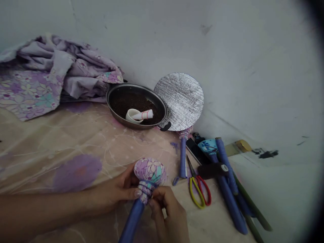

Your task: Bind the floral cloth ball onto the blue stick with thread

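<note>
- Wall (227, 67) meeting sheet-covered surface (63, 162) along back edge
- Left hand (113, 192) gripping floral cloth ball (150, 171) on blue stick (133, 219)
- Right hand (169, 214) pinching gathered cloth neck (145, 192)
- Scissors (197, 189) just beside right hand

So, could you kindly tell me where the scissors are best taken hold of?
Take the scissors by the yellow-and-red handle loops, coming from the near side: they lie flat with the loops toward the person and the blades pointing away, beside the blue-wrapped rod.

A floral-sheeted surface (63, 152) — frying pan (134, 85), scissors (192, 173), crumpled cloth (43, 81) lying on it
</note>
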The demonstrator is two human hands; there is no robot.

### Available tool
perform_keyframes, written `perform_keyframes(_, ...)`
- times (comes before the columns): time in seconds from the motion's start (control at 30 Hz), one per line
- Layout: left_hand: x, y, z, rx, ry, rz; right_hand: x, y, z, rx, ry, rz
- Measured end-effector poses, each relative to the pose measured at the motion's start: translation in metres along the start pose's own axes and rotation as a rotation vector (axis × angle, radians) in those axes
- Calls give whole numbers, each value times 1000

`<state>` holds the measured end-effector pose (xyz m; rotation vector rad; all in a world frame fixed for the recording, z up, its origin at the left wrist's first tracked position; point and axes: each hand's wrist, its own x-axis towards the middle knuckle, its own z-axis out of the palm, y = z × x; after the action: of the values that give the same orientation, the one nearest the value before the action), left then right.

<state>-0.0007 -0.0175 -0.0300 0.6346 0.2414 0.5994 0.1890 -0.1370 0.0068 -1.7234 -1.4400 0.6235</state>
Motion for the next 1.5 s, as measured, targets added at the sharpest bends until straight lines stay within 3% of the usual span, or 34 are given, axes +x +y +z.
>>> perform_keyframes(0.13,-1,-3,-2,16,-2,3,3,2,-12,-48,-40,-50)
perform_keyframes(0.4,4,-26,-24,-18,-9,43,10,8,-28,-225,-108,-169)
perform_keyframes(0.73,1,-4,-2,89,-2,23,8,19,-13,-100,-139,-113)
perform_keyframes(0.83,1,-12,-8,107,-10,40,8,19,-11,-73,-141,-98)
perform_keyframes(0.97,1,-37,-25,119,18,77,15,10,-25,-100,-96,-211)
perform_keyframes(1.1,1,-56,-37,140,72,67,21,-10,-32,-289,31,-370)
perform_keyframes(1.3,-7,-50,-35,171,89,36,26,-37,-16,-766,93,-577)
perform_keyframes(1.5,-9,-54,-38,174,59,59,25,-37,-5,-848,52,-614)
